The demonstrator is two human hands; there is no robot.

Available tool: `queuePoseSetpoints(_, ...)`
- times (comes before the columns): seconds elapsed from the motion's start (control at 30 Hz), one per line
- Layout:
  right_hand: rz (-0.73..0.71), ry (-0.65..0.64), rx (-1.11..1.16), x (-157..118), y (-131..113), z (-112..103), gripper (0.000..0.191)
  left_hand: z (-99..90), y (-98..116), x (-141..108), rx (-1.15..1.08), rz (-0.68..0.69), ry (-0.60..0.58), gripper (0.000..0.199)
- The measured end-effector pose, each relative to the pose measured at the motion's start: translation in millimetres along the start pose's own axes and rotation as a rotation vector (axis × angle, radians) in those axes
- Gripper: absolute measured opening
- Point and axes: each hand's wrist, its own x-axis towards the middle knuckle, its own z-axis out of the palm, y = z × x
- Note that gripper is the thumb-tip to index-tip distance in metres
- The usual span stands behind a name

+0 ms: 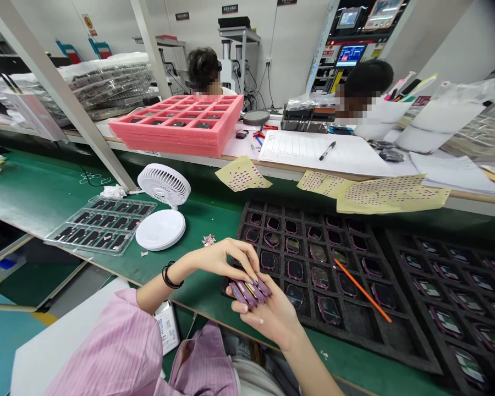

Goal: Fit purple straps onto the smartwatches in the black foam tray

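Observation:
Several purple watch cases (249, 292) stand side by side in a row in my right hand (272, 313), whose palm and fingers wrap round them from below. From the left, my left hand (231, 261) reaches over with fingers bent down and its fingertips pinching at the row's upper edge. What lies exactly under those fingertips is partly hidden. Right behind my hands is a black foam tray (355, 319), its pockets mostly filled with purple-framed square watch bodies (296, 269). An orange stick (363, 291) lies slantwise across that tray.
Further right sits a second foam tray (433, 330) of watch bodies. A white fan (163, 220), a clear plastic tray (101, 223) of dark parts and small scraps (208, 240) are left. The shelf holds a pink foam tray (169, 143), paper and pen. Two people sit beyond.

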Motion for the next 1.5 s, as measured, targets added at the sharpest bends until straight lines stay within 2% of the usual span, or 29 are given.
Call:
queuePoseSetpoints(0.27,-0.050,0.020,-0.055,1.8,-2.3,-2.6,0.029,6.3,-6.3,-0.3,-0.046,0.005,0.051,0.012)
queuePoseSetpoints(0.43,-0.112,0.042,-0.106,0.7,-4.6,-2.2,0.027,11.9,-21.7,-2.2,-0.304,-0.120,0.065,0.009)
queuePoseSetpoints(0.57,-0.117,0.013,-0.132,-0.2,-5.9,-0.5,0.029,13.3,-29.7,-3.8,-0.465,-0.157,0.045,0.009)
queuePoseSetpoints(0.67,-0.112,0.007,-0.168,0.5,-6.1,-1.2,0.030,11.0,-26.1,-2.5,-0.442,-0.188,0.042,0.009)
queuePoseSetpoints(0.8,-0.155,0.049,-0.220,1.2,-7.3,-5.0,0.029,9.0,-17.0,0.1,-0.268,-0.199,0.033,0.012)
queuePoseSetpoints(0.87,-0.186,0.073,-0.249,0.8,-7.8,-6.5,0.029,9.5,-13.5,1.2,-0.256,-0.245,0.056,0.017)
queuePoseSetpoints(1.03,-0.207,0.108,-0.307,-1.8,-5.5,-7.5,0.031,10.0,-7.1,7.6,-0.455,-0.436,0.036,0.049)
queuePoseSetpoints(1.2,-0.196,0.114,-0.333,-3.5,-5.3,-13.8,0.030,4.4,-11.0,19.3,-0.312,-0.431,0.002,0.047)
queuePoseSetpoints(1.3,-0.242,0.159,-0.381,-6.9,-16.6,-18.5,0.031,3.2,-14.6,25.0,-0.180,-0.411,0.034,0.042)
queuePoseSetpoints(1.4,-0.437,0.274,-0.569,-10.5,-40.9,-21.7,0.034,9.3,-10.4,33.3,-0.035,-0.298,0.068,0.040)
queuePoseSetpoints(1.5,-0.646,0.485,-0.889,-7.5,-74.9,-26.5,0.057,23.2,-8.7,51.1,0.240,-0.187,0.122,0.066)
